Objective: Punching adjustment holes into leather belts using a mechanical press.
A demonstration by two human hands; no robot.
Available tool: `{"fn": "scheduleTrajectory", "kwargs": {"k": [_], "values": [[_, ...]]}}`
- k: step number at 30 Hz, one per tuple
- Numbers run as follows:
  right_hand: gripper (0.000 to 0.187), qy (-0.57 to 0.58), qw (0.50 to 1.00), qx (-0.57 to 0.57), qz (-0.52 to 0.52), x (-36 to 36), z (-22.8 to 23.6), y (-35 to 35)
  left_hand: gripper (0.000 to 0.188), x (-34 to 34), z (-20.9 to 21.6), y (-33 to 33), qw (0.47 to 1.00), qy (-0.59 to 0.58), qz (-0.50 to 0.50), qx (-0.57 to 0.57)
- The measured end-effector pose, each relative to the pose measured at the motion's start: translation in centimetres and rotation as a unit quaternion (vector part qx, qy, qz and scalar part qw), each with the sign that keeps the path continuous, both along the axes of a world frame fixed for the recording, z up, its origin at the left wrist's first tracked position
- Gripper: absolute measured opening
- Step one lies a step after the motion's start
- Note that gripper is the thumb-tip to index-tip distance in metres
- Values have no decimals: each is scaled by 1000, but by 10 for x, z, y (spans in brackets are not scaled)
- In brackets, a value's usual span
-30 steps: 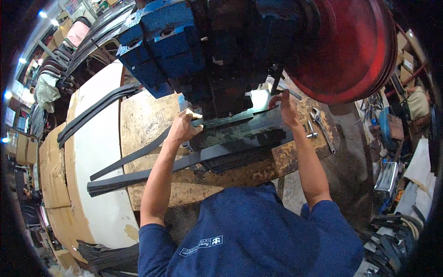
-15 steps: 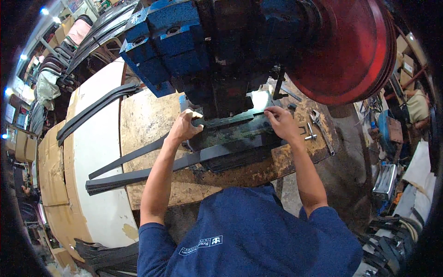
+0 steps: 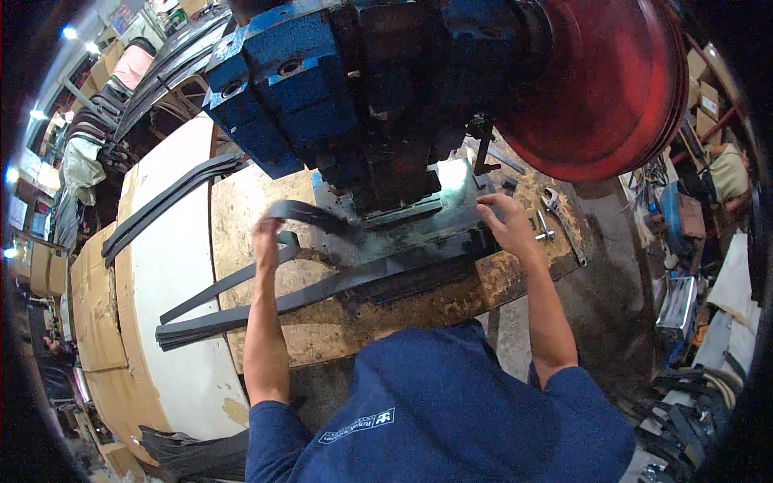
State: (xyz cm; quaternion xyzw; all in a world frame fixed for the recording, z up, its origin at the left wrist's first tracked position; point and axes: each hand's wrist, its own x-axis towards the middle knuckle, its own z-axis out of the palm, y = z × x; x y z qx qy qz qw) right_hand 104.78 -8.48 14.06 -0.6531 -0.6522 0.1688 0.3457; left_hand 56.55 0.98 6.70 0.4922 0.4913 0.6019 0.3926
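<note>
Several cardboard boxes [image 3: 708, 113] stand well right of the blue press [image 3: 298, 88]; contents not visible. Wooden bench [image 3: 254, 197]: near edge runs between press and person; worn wood shows left of press, as far as a white board [image 3: 177, 266]. Wrench [image 3: 565, 225] lies right of press, near the bench's right edge. Dark strip [image 3: 310, 216]: flat, narrow, bowed into an arch just left of press. Left hand [image 3: 266, 240], left of press: fingers closed on the strip, exact fingertip contact blurred. Right hand [image 3: 507, 223], to the press's near right: thumb and forefinger spread, nothing seen between them.
</note>
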Motion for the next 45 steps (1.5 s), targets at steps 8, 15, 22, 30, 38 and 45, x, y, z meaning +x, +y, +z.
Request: {"fn": "scheduleTrajectory", "kwargs": {"k": [8,15,22,30,38,45], "values": [[40,-118,978,-55,163,-6,25,-32,38,-4,-11,35,988,-93,74,-98],[42,-107,972,-90,191,-10,29,-27,34,46,-96,50,916,371,125,-83],[41,-131,970,-68,190,-3,17,-23,54,26,-104,43,916,311,0,-251],[41,-169,966,-20,194,-9,27,-22,40,111,68,-65,952,276,-115,-68],[36,-144,970,-23,194,5,3,34,47,120,78,-64,898,350,-267,-18],[15,-213,964,70,142,2,-42,69,37,93,69,-17,867,461,-179,-63]]}}
